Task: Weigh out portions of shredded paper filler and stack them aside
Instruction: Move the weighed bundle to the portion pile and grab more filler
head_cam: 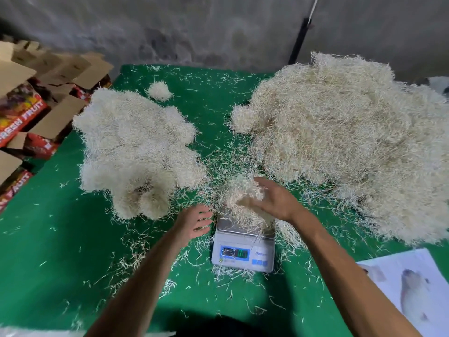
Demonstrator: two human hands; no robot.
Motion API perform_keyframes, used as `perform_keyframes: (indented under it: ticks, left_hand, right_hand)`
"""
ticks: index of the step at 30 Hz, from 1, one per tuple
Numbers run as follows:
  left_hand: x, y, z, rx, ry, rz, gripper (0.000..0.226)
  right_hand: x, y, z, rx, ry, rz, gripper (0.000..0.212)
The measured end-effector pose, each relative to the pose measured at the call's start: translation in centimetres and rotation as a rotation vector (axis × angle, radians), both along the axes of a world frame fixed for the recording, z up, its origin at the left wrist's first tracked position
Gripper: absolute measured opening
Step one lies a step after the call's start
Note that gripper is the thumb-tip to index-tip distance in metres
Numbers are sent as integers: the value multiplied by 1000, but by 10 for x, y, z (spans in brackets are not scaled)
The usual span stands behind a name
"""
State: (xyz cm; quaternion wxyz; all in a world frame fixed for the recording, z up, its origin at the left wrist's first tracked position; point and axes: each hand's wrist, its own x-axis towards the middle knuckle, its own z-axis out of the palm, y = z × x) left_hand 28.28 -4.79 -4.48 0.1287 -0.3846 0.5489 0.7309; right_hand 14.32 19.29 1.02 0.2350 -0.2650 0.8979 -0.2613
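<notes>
A small white digital scale (243, 249) stands on the green table near the front centre, its display lit. A clump of pale shredded paper (240, 198) lies on its pan, and my right hand (274, 203) grips that clump from the right. My left hand (194, 221) hovers open just left of the scale, fingers spread, holding nothing. A large loose heap of shredded paper (347, 142) fills the right side. Weighed portions (136, 149) are piled together on the left.
The green table cover (48, 251) is strewn with loose strands. A small separate tuft (159, 91) lies at the back. Open cardboard fruit boxes (29, 105) stand off the left edge. A white printed sheet (410, 288) lies at the front right. A grey wall is behind.
</notes>
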Motion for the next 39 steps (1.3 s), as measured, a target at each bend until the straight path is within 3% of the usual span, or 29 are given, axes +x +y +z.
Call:
perform_keyframes:
  ticks: [4, 8, 20, 27, 29, 32, 36, 39]
  left_hand:
    - [4, 5, -8, 4, 23, 92, 31]
    - [5, 9, -19, 0, 38, 126, 23]
    - [4, 16, -31, 81, 18, 177, 26]
    - [5, 12, -38, 144, -15, 229, 26]
    - [6, 8, -40, 153, -19, 254, 26]
    - [7, 2, -42, 166, -18, 272, 24]
    - [5, -5, -41, 187, -6, 315, 25]
    - [3, -8, -37, 202, -6, 347, 24]
  right_hand:
    - [4, 18, -3, -342, 52, -342, 79]
    - [12, 32, -16, -422, 22, -520, 63]
    - [30, 46, -37, -379, -18, -574, 59]
    - [23, 34, -37, -361, -12, -562, 70]
    - [20, 26, -36, -258, 101, -548, 84]
    - [13, 2, -30, 45, 423, -474, 105]
    - [10, -52, -32, 335, 326, -291, 125]
    - [17, -82, -55, 533, 298, -143, 107]
